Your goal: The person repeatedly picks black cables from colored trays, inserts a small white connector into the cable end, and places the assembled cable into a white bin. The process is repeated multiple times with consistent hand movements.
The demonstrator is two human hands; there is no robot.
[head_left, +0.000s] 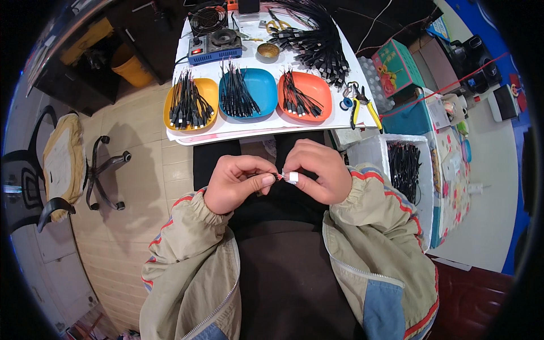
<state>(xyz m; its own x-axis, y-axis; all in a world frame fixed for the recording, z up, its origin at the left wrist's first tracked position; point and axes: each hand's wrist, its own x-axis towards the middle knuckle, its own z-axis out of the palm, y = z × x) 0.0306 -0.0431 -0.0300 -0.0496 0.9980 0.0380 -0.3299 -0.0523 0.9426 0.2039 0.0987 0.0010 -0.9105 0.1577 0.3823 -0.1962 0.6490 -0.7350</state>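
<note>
Above my lap, my two hands work close together, fingertips almost meeting. My left hand (241,178) pinches the end of a thin black cable with fine red wires (277,176) showing. My right hand (318,170) is closed at the wire ends, thumb against the forefinger. By its fingertips is a small white piece (293,177); whether it is held or wrapped round a finger I cannot make out. Just ahead on the white table stand a yellow bowl (209,88), a blue bowl (266,86) and an orange bowl (322,93), each with short black cables inside.
Behind the bowls are a blue soldering station (214,54), a small round tin (268,52) and a heap of black cables (323,48). Yellow-handled pliers (362,107) lie at the table's right edge. A white foam box (426,164) of cables is at right, an office chair (62,164) at left.
</note>
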